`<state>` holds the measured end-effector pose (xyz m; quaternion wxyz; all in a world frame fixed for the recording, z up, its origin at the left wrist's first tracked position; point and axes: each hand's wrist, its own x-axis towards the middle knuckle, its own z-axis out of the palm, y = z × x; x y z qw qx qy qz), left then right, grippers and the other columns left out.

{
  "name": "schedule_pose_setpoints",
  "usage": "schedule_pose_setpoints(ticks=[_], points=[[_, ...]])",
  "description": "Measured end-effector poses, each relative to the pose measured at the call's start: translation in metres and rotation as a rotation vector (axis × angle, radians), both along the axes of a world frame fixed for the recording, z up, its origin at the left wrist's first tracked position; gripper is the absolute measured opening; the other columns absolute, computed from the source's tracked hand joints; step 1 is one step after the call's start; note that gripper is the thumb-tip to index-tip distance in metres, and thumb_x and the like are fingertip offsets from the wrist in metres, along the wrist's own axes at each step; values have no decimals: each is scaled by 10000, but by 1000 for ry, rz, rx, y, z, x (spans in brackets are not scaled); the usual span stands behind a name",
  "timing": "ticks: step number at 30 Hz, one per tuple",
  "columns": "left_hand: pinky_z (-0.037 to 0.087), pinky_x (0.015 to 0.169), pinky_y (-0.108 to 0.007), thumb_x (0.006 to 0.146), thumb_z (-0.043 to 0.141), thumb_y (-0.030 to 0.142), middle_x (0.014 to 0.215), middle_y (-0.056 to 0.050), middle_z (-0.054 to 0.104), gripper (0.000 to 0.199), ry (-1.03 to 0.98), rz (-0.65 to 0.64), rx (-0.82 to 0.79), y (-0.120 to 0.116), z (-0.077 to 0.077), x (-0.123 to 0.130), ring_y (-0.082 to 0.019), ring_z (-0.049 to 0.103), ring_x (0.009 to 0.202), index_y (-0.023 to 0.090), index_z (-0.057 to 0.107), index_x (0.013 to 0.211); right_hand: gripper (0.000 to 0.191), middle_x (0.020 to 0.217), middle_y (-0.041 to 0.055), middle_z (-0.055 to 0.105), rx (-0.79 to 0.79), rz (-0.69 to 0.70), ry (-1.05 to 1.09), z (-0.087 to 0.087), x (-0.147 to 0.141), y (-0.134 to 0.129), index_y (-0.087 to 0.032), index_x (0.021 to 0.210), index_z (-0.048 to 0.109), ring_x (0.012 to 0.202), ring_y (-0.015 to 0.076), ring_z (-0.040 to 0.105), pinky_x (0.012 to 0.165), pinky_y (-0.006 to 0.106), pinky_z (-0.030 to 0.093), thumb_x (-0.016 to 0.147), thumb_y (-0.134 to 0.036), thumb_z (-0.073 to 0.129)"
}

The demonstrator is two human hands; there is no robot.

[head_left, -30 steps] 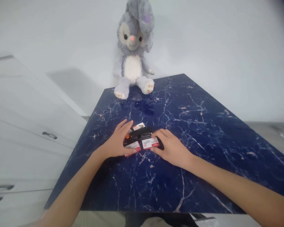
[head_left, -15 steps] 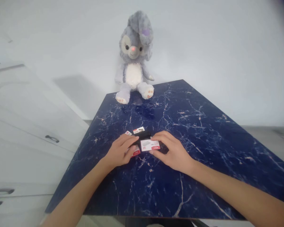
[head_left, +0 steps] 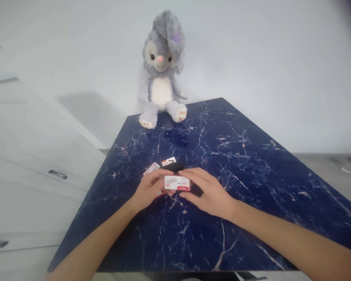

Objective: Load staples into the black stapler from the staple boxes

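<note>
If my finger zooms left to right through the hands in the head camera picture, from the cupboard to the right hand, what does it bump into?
White wooden-looking cupboard with dark handles, bare left hand, small white-and-red cardboard box, bare right hand.

The plush rabbit (head_left: 160, 91) looks fluffy; the dark-blue marbled tabletop (head_left: 210, 156) looks smooth and glossy.

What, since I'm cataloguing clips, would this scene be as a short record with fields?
right hand: right hand grips the printed box
left hand: left hand at the printed box's left end
behind hands: black object, partly hidden; small white box
surface: blue marbled table
far edge: seated plush rabbit
</note>
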<state>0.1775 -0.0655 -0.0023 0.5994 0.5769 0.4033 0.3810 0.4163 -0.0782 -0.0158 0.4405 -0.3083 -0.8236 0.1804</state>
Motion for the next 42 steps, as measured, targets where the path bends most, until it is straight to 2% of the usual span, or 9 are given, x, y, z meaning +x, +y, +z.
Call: schedule_pose_setpoints(ticks=[7, 11, 15, 18, 25, 29, 32, 38, 42], points=[[485, 448, -224, 845, 718, 375, 675, 1, 699, 212, -6, 300, 129, 6, -7, -8, -102, 574, 446, 193, 719, 954, 442, 1024, 72, 704, -64, -106, -35, -3, 4, 3, -252, 1367, 555, 850, 202, 653, 766, 366, 579, 944, -346, 641], [416, 426, -213, 837, 704, 359, 618, 21, 636, 182, -93, 397, 200, 10, -9, -13, -92, 513, 439, 201, 728, 923, 393, 994, 76, 701, -76, -142, -32, 4, 5, 0, -234, 1285, 605, 841, 210, 665, 767, 372, 591, 917, -358, 661], [432, 473, -218, 850, 677, 318, 685, 11, 674, 148, -81, 417, 242, 11, -11, -16, -97, 528, 479, 199, 722, 925, 488, 1227, 109, 650, -77, -132, -36, 8, 5, -1, -243, 1364, 536, 1041, 250, 657, 880, 421, 590, 899, -322, 662], [462, 521, -225, 861, 661, 312, 750, -12, 705, 158, -5, 421, 268, 9, -13, -18, -118, 580, 552, 187, 726, 932, 395, 1423, 111, 530, -20, -97, -51, 5, 5, -1, -265, 1313, 583, 1149, 258, 622, 962, 454, 565, 921, -295, 628], [502, 635, -241, 877, 655, 326, 864, -37, 744, 173, 156, 409, 383, 2, -13, -16, -160, 662, 720, 191, 757, 914, 310, 1295, 91, 616, -28, -144, -76, 2, 4, 0, -246, 1220, 608, 1163, 253, 618, 991, 458, 551, 915, -191, 589], [539, 727, -279, 901, 628, 319, 967, -59, 755, 177, 147, 336, 414, 2, -8, -13, -194, 694, 845, 207, 760, 939, 160, 1224, 78, 636, -56, -130, -66, 6, 5, 1, -240, 1027, 621, 1083, 235, 638, 911, 419, 571, 896, -154, 592], [550, 818, -316, 895, 637, 294, 1008, -74, 755, 160, 123, 265, 429, 3, -5, -11, -219, 693, 954, 209, 764, 942, 189, 1190, 69, 642, -61, -128, -60, 4, 6, 3, -242, 1049, 611, 1064, 222, 636, 911, 402, 560, 897, -131, 586], [552, 778, -301, 880, 655, 301, 1001, -73, 755, 152, 124, 270, 378, 6, -6, -12, -209, 698, 907, 196, 756, 924, 102, 1202, 66, 633, -65, -110, -63, 3, 6, 4, -239, 925, 628, 1033, 209, 639, 871, 380, 549, 930, -156, 569], [554, 745, -285, 850, 687, 303, 976, -65, 757, 152, 97, 365, 322, 8, -10, -13, -197, 702, 851, 185, 760, 912, 31, 1249, 71, 629, -71, -197, 62, 10, 5, -1, -238, 901, 614, 1141, 248, 601, 974, 449, 497, 925, -217, 616]])
